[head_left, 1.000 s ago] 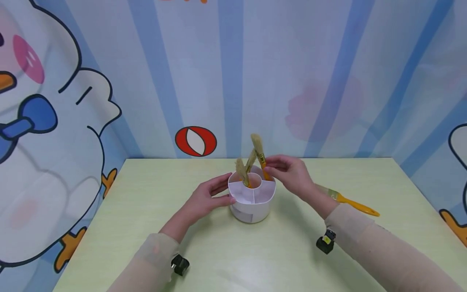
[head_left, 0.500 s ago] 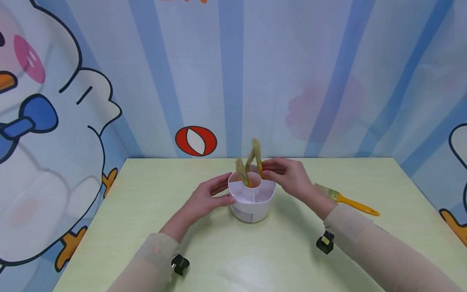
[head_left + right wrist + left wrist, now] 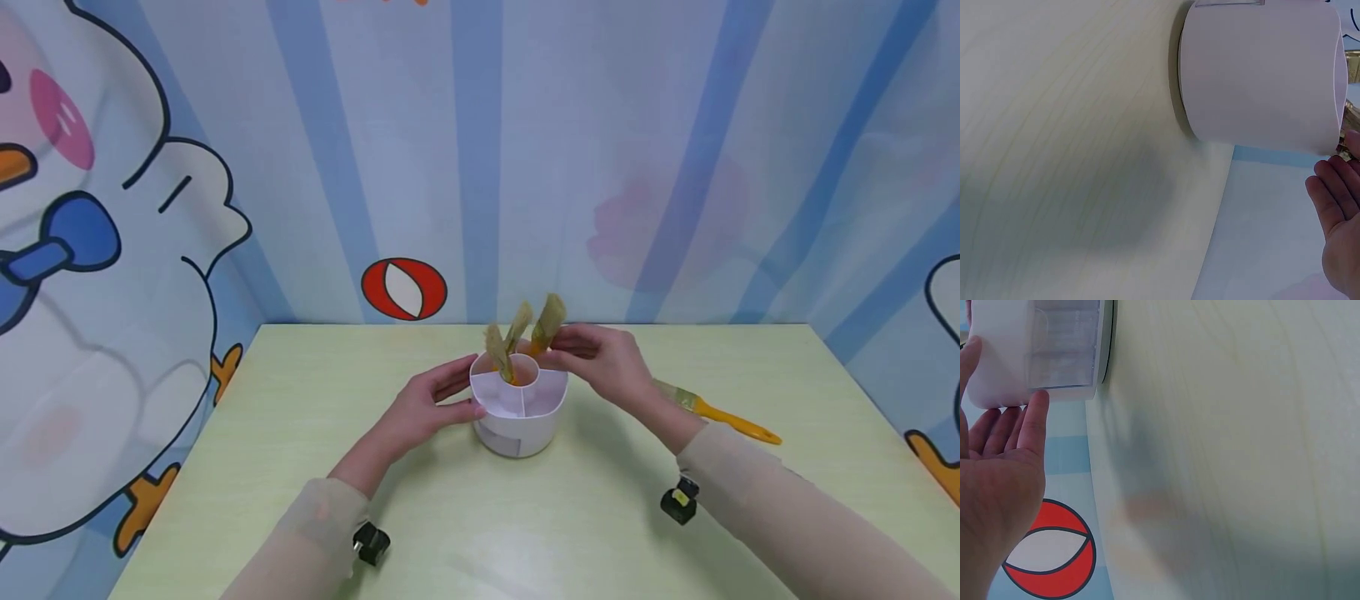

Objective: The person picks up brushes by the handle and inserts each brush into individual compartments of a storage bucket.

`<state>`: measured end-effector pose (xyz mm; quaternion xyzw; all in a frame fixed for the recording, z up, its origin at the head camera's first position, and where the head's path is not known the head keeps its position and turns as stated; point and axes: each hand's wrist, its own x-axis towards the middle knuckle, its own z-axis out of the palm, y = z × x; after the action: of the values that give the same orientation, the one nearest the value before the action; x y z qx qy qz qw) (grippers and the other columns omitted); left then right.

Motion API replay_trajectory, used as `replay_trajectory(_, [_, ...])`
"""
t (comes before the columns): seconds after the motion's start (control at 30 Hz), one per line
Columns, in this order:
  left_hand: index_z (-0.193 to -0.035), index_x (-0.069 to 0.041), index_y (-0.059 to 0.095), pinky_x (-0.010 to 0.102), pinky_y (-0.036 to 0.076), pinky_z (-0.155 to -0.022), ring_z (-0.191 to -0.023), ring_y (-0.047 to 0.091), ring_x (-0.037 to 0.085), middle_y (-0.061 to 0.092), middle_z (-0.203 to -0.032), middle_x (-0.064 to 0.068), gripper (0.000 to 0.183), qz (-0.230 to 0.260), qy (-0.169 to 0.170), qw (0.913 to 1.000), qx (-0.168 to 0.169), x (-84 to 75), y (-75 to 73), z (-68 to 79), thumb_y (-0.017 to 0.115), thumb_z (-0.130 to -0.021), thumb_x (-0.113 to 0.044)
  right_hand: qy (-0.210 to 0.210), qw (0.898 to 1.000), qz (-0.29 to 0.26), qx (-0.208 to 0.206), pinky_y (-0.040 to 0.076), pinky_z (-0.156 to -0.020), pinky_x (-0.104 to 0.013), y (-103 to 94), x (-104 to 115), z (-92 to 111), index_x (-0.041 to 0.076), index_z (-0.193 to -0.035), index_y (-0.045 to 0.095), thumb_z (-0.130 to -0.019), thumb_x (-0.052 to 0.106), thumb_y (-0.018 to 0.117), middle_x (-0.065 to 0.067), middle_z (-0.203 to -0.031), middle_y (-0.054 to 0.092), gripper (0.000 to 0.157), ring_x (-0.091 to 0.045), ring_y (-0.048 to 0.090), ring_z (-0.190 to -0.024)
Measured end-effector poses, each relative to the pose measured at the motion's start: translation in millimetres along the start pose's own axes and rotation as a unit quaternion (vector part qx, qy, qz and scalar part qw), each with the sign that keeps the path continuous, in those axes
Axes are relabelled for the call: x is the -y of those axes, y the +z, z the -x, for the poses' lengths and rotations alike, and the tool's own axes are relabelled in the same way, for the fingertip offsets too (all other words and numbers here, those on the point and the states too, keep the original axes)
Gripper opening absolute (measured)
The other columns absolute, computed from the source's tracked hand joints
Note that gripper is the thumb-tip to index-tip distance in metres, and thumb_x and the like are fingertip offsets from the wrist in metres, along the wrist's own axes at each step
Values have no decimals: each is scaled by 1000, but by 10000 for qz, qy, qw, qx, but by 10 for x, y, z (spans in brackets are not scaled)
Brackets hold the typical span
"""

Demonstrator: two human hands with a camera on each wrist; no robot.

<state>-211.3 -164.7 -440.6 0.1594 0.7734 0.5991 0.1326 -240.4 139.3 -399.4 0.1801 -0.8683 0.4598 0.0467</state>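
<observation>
A white round organizer [image 3: 536, 427] with several compartments stands on the table. My left hand [image 3: 423, 408] holds its left side, thumb at the front and fingers behind, and the left wrist view shows the fingertips against its wall. At the back right, my right hand [image 3: 600, 367] pinches a paintbrush [image 3: 550, 319] low down, bristles up and tilted to the right. The fingers and the organizer hide its handle. Two more paintbrushes stand bristles up in the organizer, a middle paintbrush [image 3: 520, 323] and a left paintbrush [image 3: 496, 348].
A paintbrush with a yellow handle [image 3: 731, 422] lies on the pale wooden table [image 3: 495, 525] beyond my right wrist. Behind the table's back edge hangs a blue striped cartoon backdrop [image 3: 480, 167].
The paintbrush in my right hand has sunk lower into the organizer, turned, and now leans right instead of left. My left hand and the organizer stay put.
</observation>
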Motion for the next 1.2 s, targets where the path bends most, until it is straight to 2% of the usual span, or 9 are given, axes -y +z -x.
replay_trajectory(0.23, [-165,-21,44,45,49,-117,-152,47,29,47,-166,4,80,5,-4,10000,6,-22,18,4,84,-96,-25,31,10000,27,-19,65,-90,-40,-226,-95,178,-1,-127,75,-95,11,82,-19,-120,78,35,-35,77,-111])
replay_trajectory(0.4, [-165,-20,44,44,49,-117,-152,47,29,48,-166,5,80,6,-10,10000,11,-39,23,2,84,-95,-23,65,9998,74,181,64,-93,-38,-400,-146,332,0,-132,73,-97,13,82,-18,-126,76,39,-34,76,-114])
replay_trajectory(0.7, [-164,-22,45,44,49,-117,-152,47,29,48,-166,4,80,-10,-50,10000,-29,-20,21,-3,85,-95,-23,339,9970,580,381,63,-96,-36,-794,-257,518,0,-143,66,-101,24,77,-19,-139,70,49,-36,71,-123])
replay_trajectory(0.97, [-164,-21,45,44,49,-116,-152,47,29,48,-166,5,80,32,-92,9999,-68,-26,30,8,85,-95,-23,466,9866,1387,719,52,-109,-60,-1106,-462,590,3,-153,58,-103,34,75,-21,-153,59,61,-44,60,-137])
replay_trajectory(1.2, [-164,-21,45,44,51,-114,-152,47,29,48,-166,5,80,78,-96,9999,-96,-31,47,18,84,-95,-22,365,9738,2068,867,48,-109,-67,-1298,-633,689,1,-157,52,-102,34,75,-26,-155,55,68,-50,55,-139])
